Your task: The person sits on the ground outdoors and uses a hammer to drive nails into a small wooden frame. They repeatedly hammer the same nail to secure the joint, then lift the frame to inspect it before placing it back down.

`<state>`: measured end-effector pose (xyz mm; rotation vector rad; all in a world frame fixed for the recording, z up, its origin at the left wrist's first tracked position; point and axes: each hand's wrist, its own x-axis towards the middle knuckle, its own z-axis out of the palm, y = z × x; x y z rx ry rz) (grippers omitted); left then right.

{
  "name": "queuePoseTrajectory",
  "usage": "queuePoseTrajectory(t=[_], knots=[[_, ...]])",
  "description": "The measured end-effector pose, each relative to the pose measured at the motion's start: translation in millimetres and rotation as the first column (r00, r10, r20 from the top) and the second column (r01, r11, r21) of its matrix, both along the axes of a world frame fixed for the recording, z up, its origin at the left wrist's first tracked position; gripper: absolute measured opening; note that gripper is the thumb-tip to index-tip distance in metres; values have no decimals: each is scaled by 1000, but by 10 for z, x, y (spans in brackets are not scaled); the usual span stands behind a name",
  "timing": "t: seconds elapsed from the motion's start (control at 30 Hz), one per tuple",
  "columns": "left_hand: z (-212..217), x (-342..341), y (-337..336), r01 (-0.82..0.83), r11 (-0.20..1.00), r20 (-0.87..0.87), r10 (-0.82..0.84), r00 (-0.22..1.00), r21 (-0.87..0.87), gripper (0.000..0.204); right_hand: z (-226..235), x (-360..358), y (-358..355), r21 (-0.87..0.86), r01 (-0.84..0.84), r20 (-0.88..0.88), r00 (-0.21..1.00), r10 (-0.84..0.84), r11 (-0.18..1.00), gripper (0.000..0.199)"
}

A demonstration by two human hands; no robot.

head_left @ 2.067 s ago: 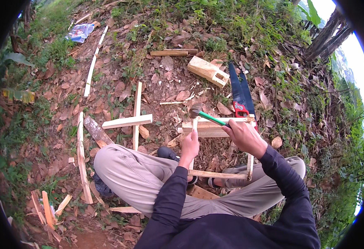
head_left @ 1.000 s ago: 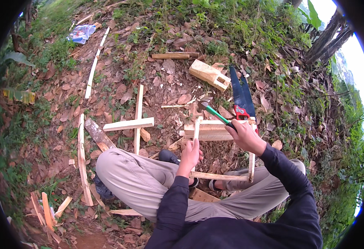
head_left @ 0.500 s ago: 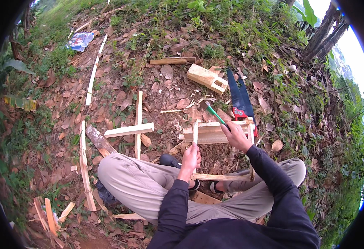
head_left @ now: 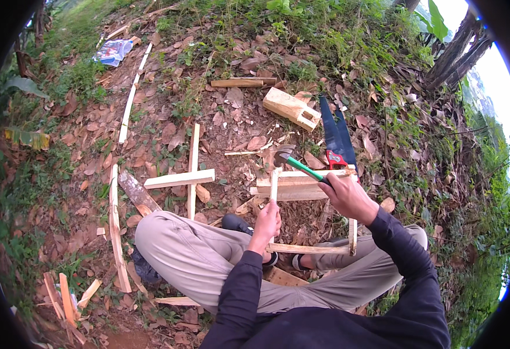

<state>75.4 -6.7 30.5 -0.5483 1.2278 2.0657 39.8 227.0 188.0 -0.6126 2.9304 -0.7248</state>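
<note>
My right hand [head_left: 348, 195] is closed round the dark grip of a hammer [head_left: 305, 168] with a green handle. The hammer's metal head hangs just above the far left corner of a wooden frame [head_left: 313, 249], which is made of thin pale strips. My left hand [head_left: 265, 223] is wrapped round the left strip of that frame, partway along it. The frame stands between my bent legs, its far side over a thick wooden block [head_left: 293, 188]. My right hand hides part of the frame's far right corner.
A handsaw [head_left: 337, 136] with a red handle lies beyond the frame, beside a notched wood block [head_left: 291, 109]. Two crossed strips [head_left: 180, 179] lie to the left, near a long strip [head_left: 116, 232]. Further off sits a plastic bag [head_left: 113, 52]. Dry leaves cover the ground.
My right hand has shifted right and a little nearer. The hammer has swung lower and flatter, its head now close to the frame's far left corner. My left hand keeps its hold.
</note>
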Motion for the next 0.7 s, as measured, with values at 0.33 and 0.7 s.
queuePoseTrajectory(t=[0.33, 0.7], knots=[[-143, -47, -59, 34, 999, 33, -34, 999, 17, 44, 78, -248, -181, 47, -20, 1, 1000, 20, 999, 28], [138, -313, 73, -85, 516, -374, -488, 789, -852, 45, -992, -284, -107, -203, 234, 69, 972, -225, 951, 41]])
